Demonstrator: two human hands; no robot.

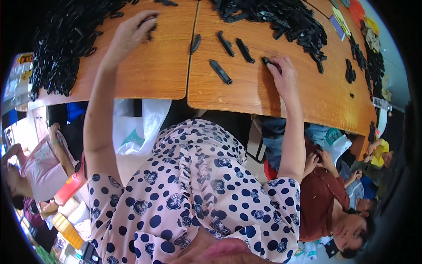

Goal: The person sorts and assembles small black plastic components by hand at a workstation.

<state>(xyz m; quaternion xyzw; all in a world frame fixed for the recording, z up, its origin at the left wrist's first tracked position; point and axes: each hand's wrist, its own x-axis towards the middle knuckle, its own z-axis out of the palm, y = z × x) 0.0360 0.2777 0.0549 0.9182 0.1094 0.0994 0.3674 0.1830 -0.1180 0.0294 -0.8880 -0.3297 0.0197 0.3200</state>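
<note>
My left hand [132, 33] is raised over the far left part of the wooden table. It is slightly blurred, its fingers closed around a dark piece [151, 32] whose shape is hard to make out. My right hand [283, 75] rests low over the table, thumb and fingers pinching one end of a small black elongated piece [265, 60]. Between the hands lie several loose pieces of a similar kind, among them a black strip [220, 72] nearest to me and another black strip [245, 50] beside the right hand.
A large heap of black pieces [61, 48] covers the table's left side; another black heap [281, 17] spreads across the far right. A seam divides the wooden tabletop [162, 75]. A white plastic bag [140, 127] hangs under the front edge. A person in dark red [318, 202] sits to my right.
</note>
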